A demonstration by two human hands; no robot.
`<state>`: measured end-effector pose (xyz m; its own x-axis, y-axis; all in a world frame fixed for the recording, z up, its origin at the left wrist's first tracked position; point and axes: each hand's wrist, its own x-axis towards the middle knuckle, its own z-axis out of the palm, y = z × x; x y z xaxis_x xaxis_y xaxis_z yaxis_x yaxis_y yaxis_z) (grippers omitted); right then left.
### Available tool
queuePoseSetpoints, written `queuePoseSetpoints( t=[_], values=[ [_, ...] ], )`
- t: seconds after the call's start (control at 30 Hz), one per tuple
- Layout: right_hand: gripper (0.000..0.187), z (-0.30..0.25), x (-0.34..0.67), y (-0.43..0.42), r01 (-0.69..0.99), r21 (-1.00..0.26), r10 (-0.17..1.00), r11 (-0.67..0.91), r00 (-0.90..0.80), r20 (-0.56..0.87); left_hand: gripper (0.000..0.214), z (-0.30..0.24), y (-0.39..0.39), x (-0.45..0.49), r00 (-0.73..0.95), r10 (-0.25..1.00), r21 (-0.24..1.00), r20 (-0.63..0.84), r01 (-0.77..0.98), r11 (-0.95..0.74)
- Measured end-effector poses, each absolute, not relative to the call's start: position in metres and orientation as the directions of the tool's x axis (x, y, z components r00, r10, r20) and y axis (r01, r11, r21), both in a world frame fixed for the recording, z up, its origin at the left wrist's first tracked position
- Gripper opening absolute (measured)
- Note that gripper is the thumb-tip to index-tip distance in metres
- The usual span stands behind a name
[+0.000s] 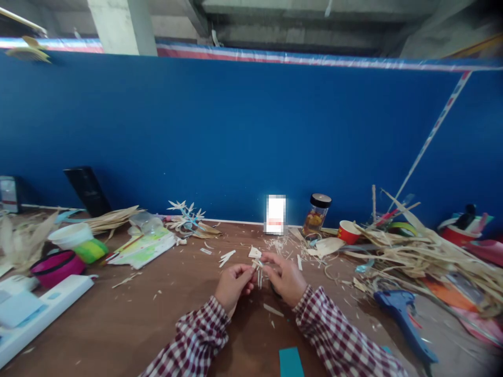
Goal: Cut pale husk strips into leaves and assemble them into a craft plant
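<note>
Over the middle of the brown table, my left hand (pixel 233 287) pinches a thin pale strip (pixel 257 264) that looks like dried plant husk, between thumb and forefinger. My right hand (pixel 286 280) meets it from the other side, its thumb and forefinger closed at the same small strip. Fingers hide part of the strip, and its far end is hard to make out. Just beyond the hands lies a pale square scrap (pixel 255 252). Several cut pale strips (pixel 227 257) rest to the left of it. Shavings are scattered around both hands.
Right: a glue gun (pixel 404 317), a heap of dried husks (pixel 424 254), a red paper cup (pixel 349 233) and a lidded jar (pixel 315 215). Left: a white power strip (pixel 58 309), a magenta bowl (pixel 58 269) and a pale spiky craft piece (pixel 187 215). Behind stands a blue partition (pixel 236 131).
</note>
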<state>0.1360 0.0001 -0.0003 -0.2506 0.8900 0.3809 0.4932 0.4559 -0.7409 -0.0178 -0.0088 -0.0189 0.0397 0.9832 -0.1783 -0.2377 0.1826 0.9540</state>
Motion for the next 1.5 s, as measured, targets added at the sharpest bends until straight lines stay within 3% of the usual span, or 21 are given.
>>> queuePoseSetpoints(
  t=[0.1,0.23,0.4,0.7,1.0,1.1,1.27,1.37,1.5],
  values=[
    [0.019,-0.001,0.131,-0.005,0.428,-0.772,0.876,0.470,-0.332,0.349,0.027,-0.021,-0.013,-0.013,0.098,0.988,0.981,-0.116,-0.144,0.130],
    [0.028,0.001,0.131,-0.009,0.464,-0.738,0.861,0.490,-0.387,0.329,0.025,-0.022,-0.016,-0.009,0.129,0.984,0.988,-0.122,-0.076,0.132],
    [0.028,0.002,0.131,-0.009,0.537,-0.682,0.865,0.496,-0.372,0.337,0.029,-0.023,-0.013,-0.011,0.173,0.969,0.980,-0.178,-0.057,0.190],
    [0.026,-0.005,0.132,-0.006,0.541,-0.697,0.879,0.471,-0.356,0.318,0.026,-0.026,-0.013,-0.012,0.149,0.975,0.979,-0.166,-0.094,0.181],
    [0.027,0.000,0.133,-0.008,0.675,-0.546,0.867,0.497,-0.351,0.354,0.030,-0.024,-0.013,-0.012,0.162,0.978,0.988,-0.135,-0.056,0.146],
    [0.026,-0.002,0.145,0.001,0.723,-0.525,0.884,0.449,-0.272,0.381,0.030,-0.020,-0.016,-0.011,0.173,0.974,0.984,-0.149,-0.069,0.163],
    [0.027,-0.005,0.165,0.020,0.714,-0.605,0.906,0.352,-0.098,0.411,0.030,-0.017,-0.015,-0.013,0.079,0.982,0.965,-0.171,-0.190,0.183],
    [0.032,-0.005,0.155,0.016,0.574,-0.697,0.897,0.430,-0.184,0.402,0.030,-0.020,-0.010,-0.016,-0.006,0.980,0.949,-0.198,-0.251,0.190],
    [0.034,-0.006,0.137,0.004,0.425,-0.774,0.878,0.470,-0.318,0.359,0.029,-0.023,-0.009,-0.016,0.011,0.989,0.965,-0.151,-0.214,0.150]
  ],
)
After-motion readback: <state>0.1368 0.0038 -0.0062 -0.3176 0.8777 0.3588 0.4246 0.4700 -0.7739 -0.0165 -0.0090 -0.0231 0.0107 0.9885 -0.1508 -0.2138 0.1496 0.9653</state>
